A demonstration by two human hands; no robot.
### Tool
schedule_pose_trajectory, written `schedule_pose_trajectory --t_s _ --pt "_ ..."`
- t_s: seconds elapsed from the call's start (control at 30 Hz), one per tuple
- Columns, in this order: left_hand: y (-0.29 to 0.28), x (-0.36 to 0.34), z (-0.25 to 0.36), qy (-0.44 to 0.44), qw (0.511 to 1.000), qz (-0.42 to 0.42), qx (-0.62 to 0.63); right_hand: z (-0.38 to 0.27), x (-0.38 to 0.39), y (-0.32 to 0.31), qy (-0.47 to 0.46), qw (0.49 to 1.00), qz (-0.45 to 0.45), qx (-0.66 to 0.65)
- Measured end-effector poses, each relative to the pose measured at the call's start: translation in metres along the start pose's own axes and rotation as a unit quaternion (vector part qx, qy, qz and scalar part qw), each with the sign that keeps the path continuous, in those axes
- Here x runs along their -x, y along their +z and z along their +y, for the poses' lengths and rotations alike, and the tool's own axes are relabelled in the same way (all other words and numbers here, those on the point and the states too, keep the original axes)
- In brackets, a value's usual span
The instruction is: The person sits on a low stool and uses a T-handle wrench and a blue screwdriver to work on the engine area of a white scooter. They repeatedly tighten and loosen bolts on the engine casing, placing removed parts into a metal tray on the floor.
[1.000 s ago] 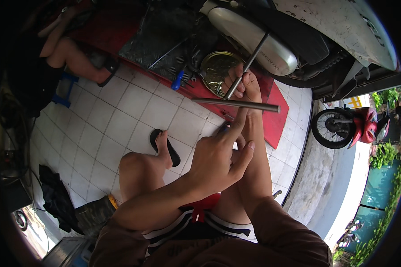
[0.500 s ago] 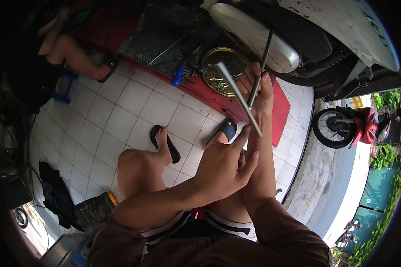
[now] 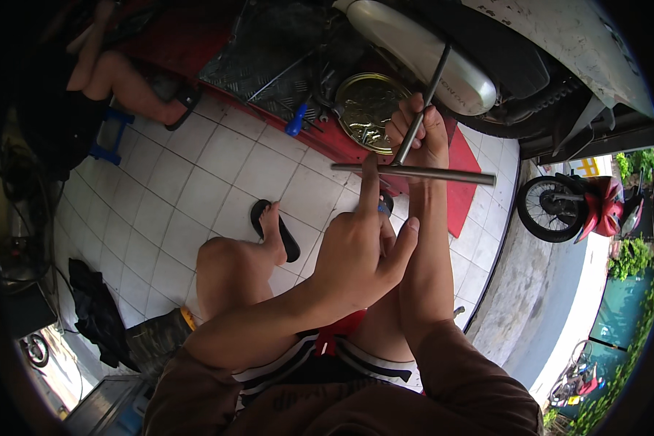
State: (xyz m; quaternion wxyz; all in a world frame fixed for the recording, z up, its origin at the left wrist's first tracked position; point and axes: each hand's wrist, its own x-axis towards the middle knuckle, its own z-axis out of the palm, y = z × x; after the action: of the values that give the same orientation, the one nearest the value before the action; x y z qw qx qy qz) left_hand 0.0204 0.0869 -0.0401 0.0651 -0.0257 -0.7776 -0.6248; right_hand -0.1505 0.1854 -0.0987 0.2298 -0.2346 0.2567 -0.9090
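My right hand [image 3: 423,132] is closed around the shaft of a metal T-handle wrench [image 3: 450,174]. The shaft slants up and away toward the motorcycle, and the crossbar lies nearly level at the end closer to me. My left hand [image 3: 360,243] is open, palm turned to the right, with the index finger stretched up at the left half of the crossbar and the thumb apart. The tip seems to touch the bar or lie just beside it. Beyond my right hand the wrench's far end overlaps the motorcycle's silver exhaust cover [image 3: 421,54]; whether it touches anything there I cannot tell.
A round gold-coloured tray [image 3: 347,131] with small metal parts sits on the red platform [image 3: 466,156]. Beside it lie a blue-handled screwdriver [image 3: 295,120] and several wrenches. Another person [image 3: 134,83] is at the far left by a blue stool [image 3: 110,138]. A red motorbike [image 3: 596,207] stands outside.
The crossbar has turned from a steep slant to nearly level. My left index finger has risen alongside it, while my right hand keeps its grip on the shaft.
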Motion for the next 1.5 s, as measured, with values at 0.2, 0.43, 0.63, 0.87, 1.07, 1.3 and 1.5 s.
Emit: schedule_pose_trajectory --t_s 0.2,0.43,0.63,0.87,1.07,1.3,1.5 --pt "-0.007 -0.002 0.005 0.056 0.998 0.007 -0.037 0.003 0.0 0.003 -0.009 1.0 0.012 0.009" --pt "0.005 0.01 0.006 0.094 0.993 -0.035 -0.063 -0.001 0.001 -0.002 -0.016 1.0 0.009 -0.023" --pt "0.01 0.016 0.002 0.002 0.994 -0.03 -0.103 0.0 0.002 -0.003 -0.004 0.999 0.027 -0.034" --pt "-0.002 -0.001 0.004 0.025 0.993 0.059 -0.097 -0.003 0.001 0.001 -0.009 1.0 0.013 -0.003" --pt "0.005 0.01 0.0 0.106 0.993 0.003 -0.054 -0.005 0.0 -0.002 -0.034 0.999 0.009 -0.036" --pt "0.019 0.016 -0.005 0.091 0.995 -0.041 -0.028 -0.007 -0.001 0.005 -0.02 1.0 0.014 0.007" --pt "-0.007 -0.007 0.002 -0.014 0.996 0.088 -0.011 -0.012 0.003 -0.002 -0.025 0.999 0.015 0.022"
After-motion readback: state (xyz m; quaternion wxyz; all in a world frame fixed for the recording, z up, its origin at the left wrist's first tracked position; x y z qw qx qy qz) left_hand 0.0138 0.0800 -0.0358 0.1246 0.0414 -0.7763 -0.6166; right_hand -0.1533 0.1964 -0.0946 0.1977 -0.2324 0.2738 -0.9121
